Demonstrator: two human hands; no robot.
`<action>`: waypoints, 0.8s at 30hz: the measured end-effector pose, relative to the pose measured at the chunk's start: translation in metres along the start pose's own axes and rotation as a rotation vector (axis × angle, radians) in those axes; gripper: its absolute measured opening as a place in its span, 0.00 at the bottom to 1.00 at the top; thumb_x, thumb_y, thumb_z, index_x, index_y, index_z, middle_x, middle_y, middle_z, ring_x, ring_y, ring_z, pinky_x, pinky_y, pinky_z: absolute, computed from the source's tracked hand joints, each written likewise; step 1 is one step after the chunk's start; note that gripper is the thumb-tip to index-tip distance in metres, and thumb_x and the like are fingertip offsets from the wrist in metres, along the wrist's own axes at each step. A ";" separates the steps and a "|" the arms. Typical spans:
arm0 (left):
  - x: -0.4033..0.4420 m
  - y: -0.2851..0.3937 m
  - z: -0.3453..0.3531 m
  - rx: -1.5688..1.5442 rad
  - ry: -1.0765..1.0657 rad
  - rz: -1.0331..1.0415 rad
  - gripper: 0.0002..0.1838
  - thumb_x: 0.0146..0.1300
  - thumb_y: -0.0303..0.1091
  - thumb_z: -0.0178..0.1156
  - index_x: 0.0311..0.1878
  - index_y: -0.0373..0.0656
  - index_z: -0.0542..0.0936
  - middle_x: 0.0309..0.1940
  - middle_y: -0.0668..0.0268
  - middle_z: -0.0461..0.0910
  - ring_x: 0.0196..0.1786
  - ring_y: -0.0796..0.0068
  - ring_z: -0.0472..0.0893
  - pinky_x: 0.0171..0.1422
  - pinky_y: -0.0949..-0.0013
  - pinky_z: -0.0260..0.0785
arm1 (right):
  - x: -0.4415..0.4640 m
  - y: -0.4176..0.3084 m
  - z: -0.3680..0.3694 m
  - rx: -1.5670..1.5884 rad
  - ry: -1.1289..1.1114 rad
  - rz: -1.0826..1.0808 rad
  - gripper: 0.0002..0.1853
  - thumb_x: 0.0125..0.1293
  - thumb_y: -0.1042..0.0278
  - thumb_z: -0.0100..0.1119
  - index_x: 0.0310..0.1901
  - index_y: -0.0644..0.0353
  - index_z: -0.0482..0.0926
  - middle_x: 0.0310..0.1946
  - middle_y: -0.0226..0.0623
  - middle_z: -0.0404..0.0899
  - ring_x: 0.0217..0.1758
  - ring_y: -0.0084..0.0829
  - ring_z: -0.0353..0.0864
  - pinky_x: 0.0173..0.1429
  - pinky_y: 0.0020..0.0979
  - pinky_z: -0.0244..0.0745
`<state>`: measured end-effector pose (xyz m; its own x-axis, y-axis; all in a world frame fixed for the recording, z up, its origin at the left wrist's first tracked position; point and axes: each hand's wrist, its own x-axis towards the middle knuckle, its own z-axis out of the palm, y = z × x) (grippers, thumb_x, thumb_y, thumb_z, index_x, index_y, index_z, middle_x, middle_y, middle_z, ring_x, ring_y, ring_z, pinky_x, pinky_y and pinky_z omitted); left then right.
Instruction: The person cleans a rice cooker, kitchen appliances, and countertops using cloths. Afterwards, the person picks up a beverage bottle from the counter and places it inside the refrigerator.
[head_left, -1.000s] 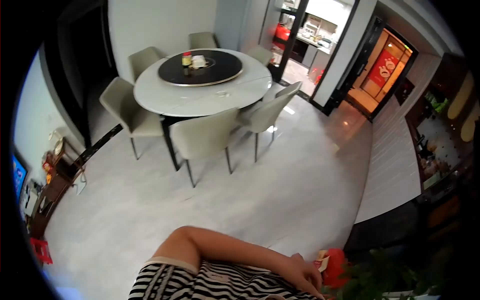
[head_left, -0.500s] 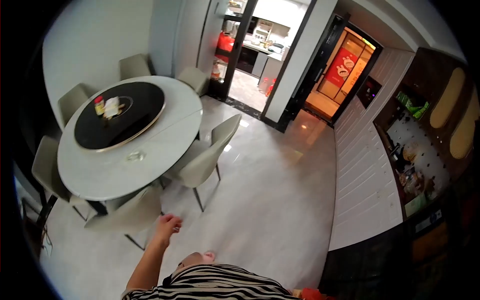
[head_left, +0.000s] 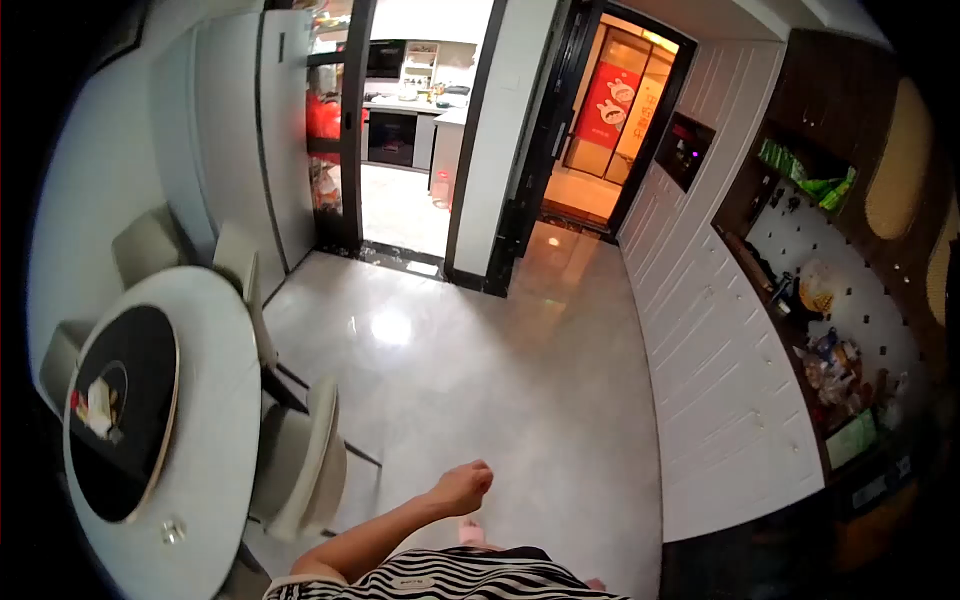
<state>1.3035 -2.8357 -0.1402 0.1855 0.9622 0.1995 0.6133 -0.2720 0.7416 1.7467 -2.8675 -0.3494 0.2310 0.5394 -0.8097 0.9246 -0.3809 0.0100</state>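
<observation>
My left hand (head_left: 464, 488) is raised in front of the striped shirt (head_left: 470, 575), at the bottom centre of the view. Its fingers are curled in, and whether anything is inside them is too small to make out. The nearest furniture to it is a pale chair (head_left: 312, 470) on its left, not touched. Below the hand, part of a foot (head_left: 471, 532) shows on the floor. My right hand is out of view.
The round table (head_left: 215, 400) with its black turntable (head_left: 120, 480) stands at the left. White cabinets (head_left: 710, 380) and a cluttered shelf (head_left: 830, 365) line the right side. Ahead are a kitchen doorway (head_left: 405, 225) and an open door (head_left: 560, 130).
The view has turned right and moved forward, so table and chairs have shifted left. My left arm has swung forward over the floor. The red item near the bottom right has left the view.
</observation>
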 end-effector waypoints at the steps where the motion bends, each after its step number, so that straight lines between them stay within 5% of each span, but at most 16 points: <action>1: 0.019 -0.020 -0.017 0.094 -0.018 0.034 0.09 0.48 0.15 0.49 0.32 0.37 0.73 0.36 0.60 0.76 0.32 0.64 0.77 0.35 0.70 0.69 | 0.012 -0.023 -0.028 -0.009 0.006 -0.008 0.36 0.43 0.38 0.65 0.47 0.63 0.80 0.49 0.46 0.79 0.52 0.41 0.79 0.55 0.36 0.74; 5: 0.058 -0.120 -0.085 -0.242 0.170 -0.302 0.13 0.46 0.14 0.49 0.35 0.36 0.77 0.34 0.60 0.77 0.31 0.67 0.76 0.36 0.71 0.69 | 0.074 -0.146 -0.151 -0.020 0.139 -0.030 0.34 0.44 0.42 0.64 0.43 0.67 0.80 0.45 0.51 0.80 0.50 0.43 0.80 0.53 0.36 0.75; 7: 0.063 -0.148 -0.123 -0.060 0.368 -0.301 0.11 0.45 0.19 0.51 0.31 0.41 0.79 0.29 0.59 0.77 0.29 0.62 0.77 0.33 0.67 0.68 | 0.104 -0.222 -0.203 -0.033 0.206 -0.083 0.31 0.46 0.44 0.63 0.41 0.67 0.81 0.44 0.52 0.81 0.49 0.45 0.80 0.52 0.36 0.76; 11: 0.047 -0.231 -0.159 -0.020 0.429 -0.599 0.08 0.47 0.21 0.53 0.29 0.41 0.80 0.25 0.59 0.76 0.27 0.63 0.76 0.33 0.66 0.68 | 0.195 -0.375 -0.259 -0.015 0.312 -0.294 0.29 0.47 0.44 0.61 0.40 0.66 0.82 0.41 0.52 0.81 0.46 0.46 0.81 0.50 0.38 0.76; 16: 0.133 -0.317 -0.247 0.082 0.417 -0.794 0.11 0.55 0.35 0.61 0.40 0.40 0.80 0.33 0.57 0.81 0.32 0.61 0.81 0.37 0.62 0.73 | 0.189 -0.529 -0.296 0.036 0.212 -0.370 0.29 0.47 0.42 0.60 0.40 0.64 0.83 0.42 0.53 0.81 0.46 0.46 0.81 0.51 0.39 0.75; 21: 0.314 -0.373 -0.356 0.213 0.318 -0.535 0.06 0.58 0.32 0.60 0.32 0.40 0.78 0.31 0.60 0.78 0.32 0.60 0.79 0.36 0.62 0.71 | 0.248 -0.593 -0.323 -0.132 0.176 -0.338 0.28 0.47 0.40 0.60 0.36 0.61 0.84 0.37 0.54 0.82 0.44 0.46 0.82 0.52 0.38 0.75; 24: 0.409 -0.435 -0.383 0.159 0.238 -0.350 0.04 0.58 0.29 0.57 0.35 0.41 0.75 0.31 0.59 0.77 0.31 0.58 0.77 0.36 0.62 0.70 | 0.248 -0.643 -0.344 -0.098 0.149 -0.150 0.28 0.47 0.43 0.62 0.41 0.61 0.83 0.44 0.51 0.80 0.49 0.46 0.80 0.54 0.38 0.74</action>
<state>0.8184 -2.3181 -0.1357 -0.2240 0.9684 0.1098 0.7215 0.0890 0.6867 1.3135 -2.2306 -0.3547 0.1245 0.6922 -0.7109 0.9753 -0.2173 -0.0408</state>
